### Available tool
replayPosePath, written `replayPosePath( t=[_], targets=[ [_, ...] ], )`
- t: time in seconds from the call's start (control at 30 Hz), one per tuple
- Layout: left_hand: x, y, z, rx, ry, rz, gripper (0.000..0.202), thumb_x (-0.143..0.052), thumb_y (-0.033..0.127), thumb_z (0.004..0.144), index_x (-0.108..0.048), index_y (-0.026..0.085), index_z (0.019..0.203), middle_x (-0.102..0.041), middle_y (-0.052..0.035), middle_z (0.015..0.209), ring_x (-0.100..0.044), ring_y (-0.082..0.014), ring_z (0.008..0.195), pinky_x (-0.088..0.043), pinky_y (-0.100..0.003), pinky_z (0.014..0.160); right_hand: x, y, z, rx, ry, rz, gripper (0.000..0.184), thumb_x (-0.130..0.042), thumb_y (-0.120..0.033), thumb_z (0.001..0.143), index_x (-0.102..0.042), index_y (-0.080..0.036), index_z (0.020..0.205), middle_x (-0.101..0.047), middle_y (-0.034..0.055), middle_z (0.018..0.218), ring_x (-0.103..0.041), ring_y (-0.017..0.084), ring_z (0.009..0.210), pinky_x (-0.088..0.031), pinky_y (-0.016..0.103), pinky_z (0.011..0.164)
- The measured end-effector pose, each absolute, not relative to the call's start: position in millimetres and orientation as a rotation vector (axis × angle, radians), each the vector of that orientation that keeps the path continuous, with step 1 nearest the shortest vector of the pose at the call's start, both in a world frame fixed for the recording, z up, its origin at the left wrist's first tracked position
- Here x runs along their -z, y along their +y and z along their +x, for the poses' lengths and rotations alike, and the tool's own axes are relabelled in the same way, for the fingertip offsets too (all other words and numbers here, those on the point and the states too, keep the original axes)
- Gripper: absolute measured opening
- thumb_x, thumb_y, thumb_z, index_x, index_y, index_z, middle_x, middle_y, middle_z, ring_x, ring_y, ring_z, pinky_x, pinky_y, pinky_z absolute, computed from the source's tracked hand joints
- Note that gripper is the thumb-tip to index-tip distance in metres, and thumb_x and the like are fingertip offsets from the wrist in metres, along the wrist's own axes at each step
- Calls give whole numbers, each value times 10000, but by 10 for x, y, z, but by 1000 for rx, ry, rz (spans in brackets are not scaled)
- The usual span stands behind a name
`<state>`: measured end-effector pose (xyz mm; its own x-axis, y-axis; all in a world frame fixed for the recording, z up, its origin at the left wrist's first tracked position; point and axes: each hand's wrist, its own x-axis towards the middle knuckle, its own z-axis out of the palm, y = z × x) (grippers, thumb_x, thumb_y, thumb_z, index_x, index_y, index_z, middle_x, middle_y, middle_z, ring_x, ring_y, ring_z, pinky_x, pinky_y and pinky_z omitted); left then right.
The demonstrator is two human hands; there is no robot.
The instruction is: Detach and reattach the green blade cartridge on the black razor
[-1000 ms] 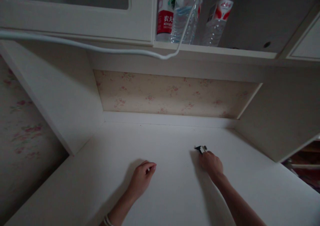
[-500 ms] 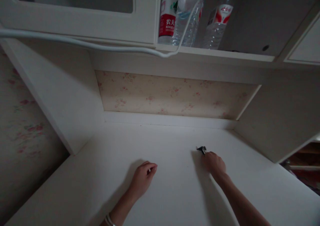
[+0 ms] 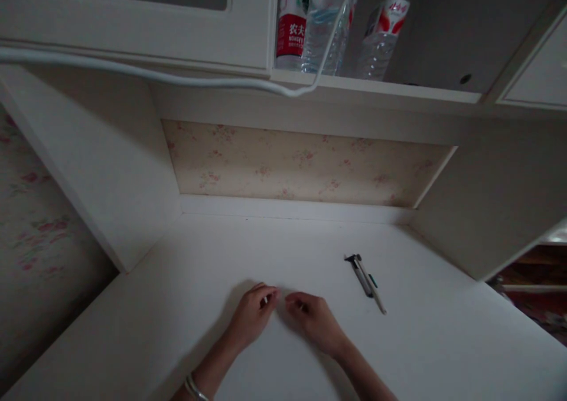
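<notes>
Both of my hands rest on the white desk with loosely curled fingers, fingertips facing each other across a small gap. My left hand (image 3: pixel 254 313) is closed with nothing visible in it, and bracelets circle its wrist. Closed likewise, my right hand (image 3: pixel 312 318) shows nothing in its grip. To the right of it lies a slim dark tool with a black crosswise head (image 3: pixel 361 276). Right alongside the tool is a pale pen-like stick (image 3: pixel 375 292) with a dark green part. Whether these two are joined I cannot tell.
White desk surface (image 3: pixel 212 247) runs back to a floral wallpaper strip (image 3: pixel 283 162). White side panels (image 3: pixel 119 170) stand left and right. Overhead, a shelf holds a red-labelled bottle (image 3: pixel 291 32) and clear bottles (image 3: pixel 376 49). A white cable (image 3: pixel 186 81) hangs across the cabinet front.
My right hand has let go of the black-headed tool, leaving it on the desk, and moved left to beside my left hand. The left hand has stayed put. The view has shifted slightly.
</notes>
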<state>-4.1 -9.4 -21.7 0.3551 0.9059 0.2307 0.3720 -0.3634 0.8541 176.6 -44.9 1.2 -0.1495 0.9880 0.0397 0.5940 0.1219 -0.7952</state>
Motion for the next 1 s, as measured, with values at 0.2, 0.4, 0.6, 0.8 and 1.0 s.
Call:
replayPosePath(
  t=[0.2, 0.4, 0.6, 0.8, 1.0],
  targets=[
    [284, -28, -74, -1051, 1222, 1795, 466, -330, 477, 938, -603, 173, 714, -609, -43, 733, -563, -167, 724, -430, -261, 695, 204, -338, 1220, -1399, -1535, -1052, 134, -554, -208, 745, -657, -154, 811, -451, -56, 578, -359, 88, 518, -277, 203, 490],
    [347, -44, -54, -818, 1350, 1839, 577, -275, 547, 930, -562, 180, 589, -588, -17, 582, -523, -157, 585, -349, -258, 557, 307, -359, 1240, -1416, -1529, -991, 143, -532, -131, 715, -628, -165, 815, -411, -73, 566, -319, 85, 506, -235, 208, 473],
    [268, -94, -41, -751, 1395, 1956, 620, -239, 529, 942, -614, 189, 583, -627, -31, 578, -554, -169, 573, -342, -273, 569, 289, -416, 1281, -1409, -1566, -1026, 118, -516, -115, 720, -608, -170, 769, -389, -76, 553, -306, 84, 499, -220, 214, 469],
    [278, -95, -61, -707, 1380, 2026, 648, -211, 517, 950, -653, 196, 602, -668, -51, 611, -602, -183, 614, -376, -280, 630, 273, -403, 1276, -1416, -1572, -1017, 101, -510, -106, 696, -580, -175, 716, -374, -73, 564, -303, 89, 517, -224, 219, 483],
    [260, -104, -72, -660, 1393, 2084, 642, -201, 494, 959, -654, 192, 618, -685, -65, 644, -620, -189, 634, -378, -287, 649, 298, -396, 1276, -1429, -1568, -1041, 112, -507, -111, 688, -597, -173, 710, -381, -68, 569, -302, 90, 520, -224, 219, 487]
  ],
)
